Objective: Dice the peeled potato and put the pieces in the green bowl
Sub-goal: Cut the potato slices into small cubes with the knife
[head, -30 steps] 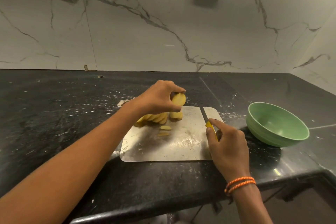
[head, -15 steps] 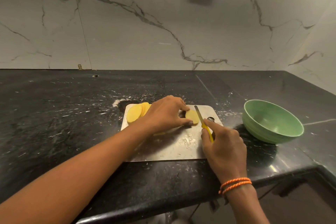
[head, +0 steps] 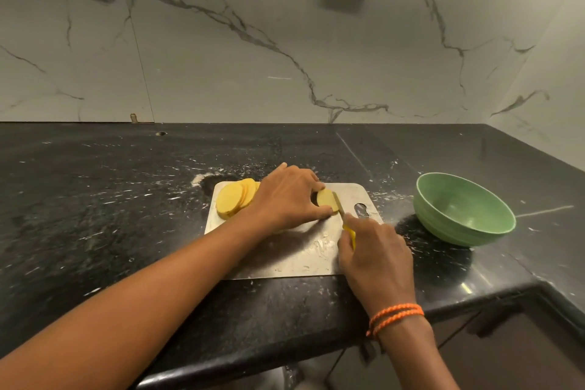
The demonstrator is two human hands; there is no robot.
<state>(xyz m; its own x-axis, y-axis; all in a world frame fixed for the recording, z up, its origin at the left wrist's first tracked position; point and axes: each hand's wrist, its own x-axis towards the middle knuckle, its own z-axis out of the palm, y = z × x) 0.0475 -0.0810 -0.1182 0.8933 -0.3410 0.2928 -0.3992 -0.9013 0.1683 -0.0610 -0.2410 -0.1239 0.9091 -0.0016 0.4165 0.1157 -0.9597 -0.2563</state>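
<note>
Bare forearms, with a doubled orange cord bracelet (head: 394,317) on the right wrist.

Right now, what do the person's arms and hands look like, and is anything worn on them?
Both forearms are bare, with no sleeves in view. The left hand wears nothing: no ring, watch or glove shows. The right hand is also gloveless, but its wrist carries an orange braided cord bracelet, wound around in two strands.
</note>
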